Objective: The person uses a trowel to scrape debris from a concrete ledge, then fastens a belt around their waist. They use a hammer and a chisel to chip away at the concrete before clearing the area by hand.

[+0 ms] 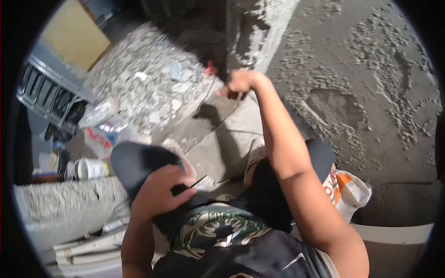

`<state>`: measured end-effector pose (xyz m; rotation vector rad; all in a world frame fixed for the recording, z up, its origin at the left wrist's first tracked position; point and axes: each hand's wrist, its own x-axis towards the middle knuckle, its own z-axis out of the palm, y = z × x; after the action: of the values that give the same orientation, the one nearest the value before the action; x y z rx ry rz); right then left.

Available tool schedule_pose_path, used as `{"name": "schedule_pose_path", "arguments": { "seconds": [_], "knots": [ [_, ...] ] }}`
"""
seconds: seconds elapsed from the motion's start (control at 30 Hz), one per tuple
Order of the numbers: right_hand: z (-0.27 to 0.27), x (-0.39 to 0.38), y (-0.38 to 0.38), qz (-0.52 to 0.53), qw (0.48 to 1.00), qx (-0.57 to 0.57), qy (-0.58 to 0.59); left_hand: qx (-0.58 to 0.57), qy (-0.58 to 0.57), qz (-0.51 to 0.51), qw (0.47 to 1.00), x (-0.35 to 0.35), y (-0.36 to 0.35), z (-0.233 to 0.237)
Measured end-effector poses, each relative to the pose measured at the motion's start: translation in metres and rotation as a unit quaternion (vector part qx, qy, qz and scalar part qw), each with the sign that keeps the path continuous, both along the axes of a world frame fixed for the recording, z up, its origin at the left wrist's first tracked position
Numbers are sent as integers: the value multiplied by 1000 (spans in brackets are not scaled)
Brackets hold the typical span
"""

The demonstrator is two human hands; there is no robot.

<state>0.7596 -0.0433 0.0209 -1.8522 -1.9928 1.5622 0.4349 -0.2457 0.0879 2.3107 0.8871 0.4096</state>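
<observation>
My left hand (160, 190) rests by my left thigh, its fingers curled round a thin dark pointed stick (198, 181) whose tip sticks out past the thumb. My right arm reaches forward, and my right hand (243, 82) is closed near the foot of a mortar-smeared column (259, 41). A small pinkish bit (219, 93) shows at its fingers; I cannot tell what it grips. Left of that hand lies a red object (211, 68), with a thin line running down below it. The hand's shadow falls on the floor slabs (208, 148).
Rubble (148, 69) is heaped ahead on the left. Beside it are an aluminium ladder (48, 90), plastic bags (104, 132) and a white bucket (90, 169). Rough grey mortar (338, 92) covers the surface at right. A white-and-orange sack (350, 190) stands by my right knee.
</observation>
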Motion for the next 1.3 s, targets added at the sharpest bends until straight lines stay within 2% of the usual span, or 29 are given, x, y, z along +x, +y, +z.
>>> {"name": "schedule_pose_path", "arguments": {
  "seconds": [0.03,0.07,0.1,0.13,0.17,0.2,0.27,0.33,0.37,0.4,0.47,0.5,0.53,0.57,0.6,0.67,0.7,0.8,0.87,0.9,0.93,1.0,1.07,1.1,1.13,1.17,1.2,1.27,1.3],
  "knots": [
    [-54,35,16,51,996,23,-71,-29,-8,-7,1000,18,21,11],
    [-92,66,20,52,990,-6,-131,18,17,-45,999,33,44,18],
    [-105,80,-2,-128,987,-34,-96,-22,-33,-71,997,48,66,20],
    [-190,115,6,-85,967,73,-229,-65,-81,-96,990,61,86,20],
    [-210,132,-12,-210,940,57,-265,-67,-89,-102,989,73,106,15],
    [-231,147,-39,-354,890,30,-285,-111,-68,-97,987,84,126,7],
    [-244,162,-77,-450,845,-27,-287,-158,-47,-95,982,92,155,-18],
    [-270,184,-95,-485,820,-86,-292,55,58,-158,984,84,174,-54],
    [-281,188,-100,-485,817,-96,-298,-31,97,-162,981,80,180,-69],
    [-292,193,-105,-445,829,-82,-328,-43,92,-167,981,75,183,-79],
    [-300,196,-106,-384,845,-79,-365,-76,195,-123,970,60,178,-89],
    [-301,192,-99,-354,852,-116,-367,-85,252,-147,953,54,181,-93],
    [-302,183,-89,-324,859,-152,-367,-96,252,-140,953,51,183,-94],
    [-309,167,-86,-328,834,-123,-426,-108,243,-120,956,49,183,-93],
    [-309,163,-82,-318,837,-125,-427,-117,232,-99,960,48,184,-94],
    [-304,152,-74,-367,845,-190,-339,-111,217,-82,966,48,188,-98],
    [-316,147,-73,-397,829,-155,-362,-115,202,-72,970,49,191,-99],
    [-479,213,-104,-506,848,-74,-136,-66,198,-24,978,36,191,-118],
    [-443,195,-87,-503,838,-99,-186,-217,338,-88,912,49,203,-119],
    [-424,182,-82,-502,832,-93,-217,-219,336,-99,911,51,203,-128],
    [-501,215,-96,-493,843,-21,-215,-220,333,-117,910,53,201,-142],
    [-398,160,-69,-493,807,-92,-311,-249,285,-116,918,56,201,-175],
    [-455,179,-83,-539,824,-38,-167,-350,241,-117,898,62,210,-227],
    [-379,133,-76,-525,834,-36,-165,-496,189,-57,846,62,213,-254],
    [-379,125,-74,-483,860,-37,-161,-494,185,-59,847,72,216,-284],
    [-378,106,-96,-523,840,96,106,-555,162,2,816,85,218,-314],
    [-371,85,-77,-583,807,-30,-87,-614,137,63,775,97,215,-327],
    [-307,25,-77,-620,784,-16,27,-681,19,83,727,128,203,-309],
    [-270,-1,-74,-632,767,-43,104,-711,-9,36,702,139,197,-303]
  ]
}}
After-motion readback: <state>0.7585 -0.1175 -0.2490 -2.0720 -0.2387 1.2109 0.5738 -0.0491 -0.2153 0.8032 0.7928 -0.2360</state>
